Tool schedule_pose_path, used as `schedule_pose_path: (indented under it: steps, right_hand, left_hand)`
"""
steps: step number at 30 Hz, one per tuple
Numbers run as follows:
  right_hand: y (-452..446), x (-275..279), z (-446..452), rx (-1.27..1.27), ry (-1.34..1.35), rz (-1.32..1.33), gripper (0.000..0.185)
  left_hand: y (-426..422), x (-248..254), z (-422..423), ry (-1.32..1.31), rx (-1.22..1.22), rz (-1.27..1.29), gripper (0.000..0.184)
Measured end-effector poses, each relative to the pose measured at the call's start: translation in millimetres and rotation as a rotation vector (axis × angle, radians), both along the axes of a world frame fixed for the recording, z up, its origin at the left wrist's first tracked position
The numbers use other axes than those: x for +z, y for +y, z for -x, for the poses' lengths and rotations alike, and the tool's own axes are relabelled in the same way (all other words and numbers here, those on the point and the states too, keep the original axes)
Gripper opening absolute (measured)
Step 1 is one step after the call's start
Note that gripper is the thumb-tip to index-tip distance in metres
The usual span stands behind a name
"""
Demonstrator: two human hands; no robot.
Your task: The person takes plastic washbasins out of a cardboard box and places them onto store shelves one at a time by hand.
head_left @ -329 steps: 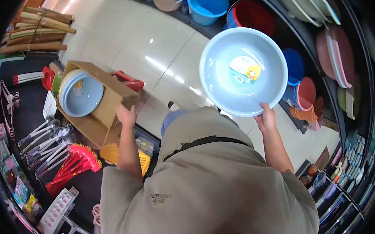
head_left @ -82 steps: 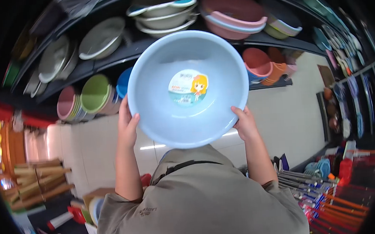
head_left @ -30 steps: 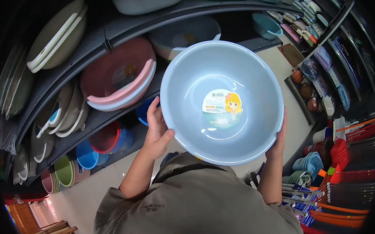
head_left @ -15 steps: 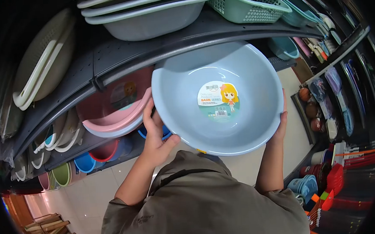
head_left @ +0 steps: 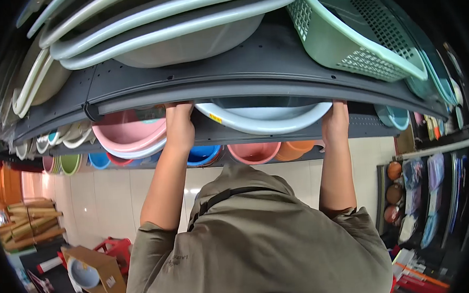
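Both sides of the light-blue basin (head_left: 273, 123) have a hand at them: left hand (head_left: 180, 123) by its left end, right hand (head_left: 336, 123) by its right. Half a second ago the basin was out in front, label in full view; now it is under the upper shelf (head_left: 231, 87), only the near rim and a yellow sticker (head_left: 215, 117) plainly showing. For the work in hand, I judge most of the basin is now within the gap above the lower shelf (head_left: 207, 138); whether it rests there, cannot tell. Fingers of both hands run behind the shelf edge, so whether they are clamped on the rim or merely against it, cannot tell. Pink basin (head_left: 132, 137) just left of the left hand; teal tub (head_left: 395, 118) farther right. Above, stacked grey tubs (head_left: 195, 39) left, green basket (head_left: 357, 47) right. Cardboard box (head_left: 107, 278) near left.
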State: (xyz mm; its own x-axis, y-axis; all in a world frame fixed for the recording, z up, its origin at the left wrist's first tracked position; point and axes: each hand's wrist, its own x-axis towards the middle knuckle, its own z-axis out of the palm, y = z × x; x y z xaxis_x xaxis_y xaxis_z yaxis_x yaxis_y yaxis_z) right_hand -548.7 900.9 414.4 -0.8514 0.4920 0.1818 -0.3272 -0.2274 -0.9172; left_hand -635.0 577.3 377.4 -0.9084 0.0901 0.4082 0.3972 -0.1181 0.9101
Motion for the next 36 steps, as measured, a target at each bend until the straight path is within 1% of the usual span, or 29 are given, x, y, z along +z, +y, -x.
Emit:
schedule_pose_path:
  steps: [1, 2, 4, 5, 6, 8, 9, 10, 11, 12, 13, 16, 17, 19, 22, 23, 24, 25, 26, 27, 28, 29, 30, 31, 32, 33, 34, 35, 36]
  right_hand:
    - [8, -11, 10, -0.019, -0.006, 0.006, 0.043]
    - [20, -22, 17, 0.008, -0.018, 0.007, 0.043]
    - [41, -43, 30, 0.007, -0.001, -0.059, 0.043]
    - [47, -51, 34, -0.008, -0.047, -0.088, 0.044]
    - [46, -48, 35, 0.017, -0.055, -0.085, 0.044]
    - [39, -27, 28, -0.036, -0.396, -0.363, 0.039]
    - [37, -23, 25, -0.065, -0.560, -0.504, 0.037]
    - [40, -35, 23, -0.047, -0.559, -0.501, 0.037]
    - [46, -53, 21, -0.031, -0.514, -0.425, 0.037]
    - [43, -55, 18, -0.016, -0.473, -0.350, 0.037]
    - [40, -53, 15, -0.004, -0.477, -0.349, 0.037]
    - [23, -31, 4, -0.045, -0.486, -0.377, 0.054]
    - [27, -39, 3, -0.046, -0.488, -0.374, 0.054]
    - [39, -59, 4, -0.123, -0.357, -0.288, 0.042]
    - [32, -57, -10, -0.135, -0.316, -0.300, 0.048]
    - [30, -60, -16, -0.124, -0.312, -0.307, 0.048]
    - [27, -69, -24, -0.135, -0.332, -0.258, 0.043]
    - [23, -80, -31, -0.139, -0.352, -0.208, 0.039]
    - [15, -93, -38, -0.109, -0.347, -0.210, 0.039]
    - [5, -109, -47, -0.073, -0.329, -0.196, 0.034]
    - [-8, -125, -54, -0.030, -0.310, -0.182, 0.030]
    - [-24, -140, -61, 0.022, -0.305, -0.183, 0.030]
    - [-43, -154, -67, 0.133, -0.372, -0.185, 0.030]
    - [-63, -163, -71, 0.248, -0.438, -0.194, 0.029]
    - [-87, -168, -76, 0.310, -0.430, -0.206, 0.029]
    - [-115, -172, -81, 0.472, -0.523, -0.203, 0.029]
    - [-143, -174, -84, 0.631, -0.617, -0.206, 0.029]
    - [-172, -173, -86, 0.686, -0.610, -0.223, 0.029]
    - [-200, -173, -91, 0.821, -0.658, -0.293, 0.029]
  left_hand:
    - [8, 4, 1, -0.139, 0.063, -0.073, 0.029]
    - [15, 9, 1, -0.149, 0.090, -0.073, 0.029]
    - [21, 14, 0, -0.083, 0.246, 0.401, 0.032]
    - [19, 0, 4, 0.132, 0.395, 0.846, 0.029]
    - [22, -7, 5, 0.114, 0.415, 0.853, 0.029]
    - [26, -19, 7, 0.145, 0.310, 0.774, 0.027]
    - [24, -29, 8, 0.268, 0.298, 0.848, 0.027]
    - [29, -22, 4, 0.261, 0.311, 0.859, 0.027]
    - [38, -13, -2, 0.140, 0.319, 0.692, 0.027]
    - [44, -7, -7, 0.021, 0.324, 0.521, 0.027]
    - [43, -6, -9, 0.002, 0.315, 0.527, 0.029]
    - [41, -9, -15, -0.026, 0.289, 0.536, 0.034]
    - [40, -9, -17, -0.026, 0.286, 0.539, 0.034]
    - [40, -7, -23, -0.063, 0.241, 0.426, 0.040]
    - [31, -4, -42, -0.074, 0.282, 0.475, 0.041]
    - [24, -7, -50, -0.066, 0.286, 0.433, 0.039]
    - [16, -9, -59, -0.067, 0.303, 0.430, 0.039]
    - [4, -10, -69, -0.056, 0.257, 0.358, 0.037]
    - [-11, -13, -81, -0.044, 0.217, 0.289, 0.036]
    - [-31, -22, -96, -0.133, 0.171, 0.258, 0.030]
    - [-51, -38, -109, -0.165, 0.161, 0.278, 0.025]
    - [-72, -55, -125, -0.254, 0.161, 0.303, 0.024]
    - [-94, -72, -144, -0.345, 0.167, 0.321, 0.023]
    - [-118, -92, -166, -0.353, 0.229, 0.313, 0.023]
    - [-141, -114, -191, -0.509, 0.262, 0.366, 0.023]
    - [-162, -137, -216, -0.668, 0.290, 0.407, 0.024]
    - [-185, -162, -244, -0.717, 0.355, 0.498, 0.027]
    - [-210, -187, -277, -0.772, 0.413, 0.588, 0.030]
    - [-231, -213, -312, -0.880, 0.449, 0.626, 0.033]
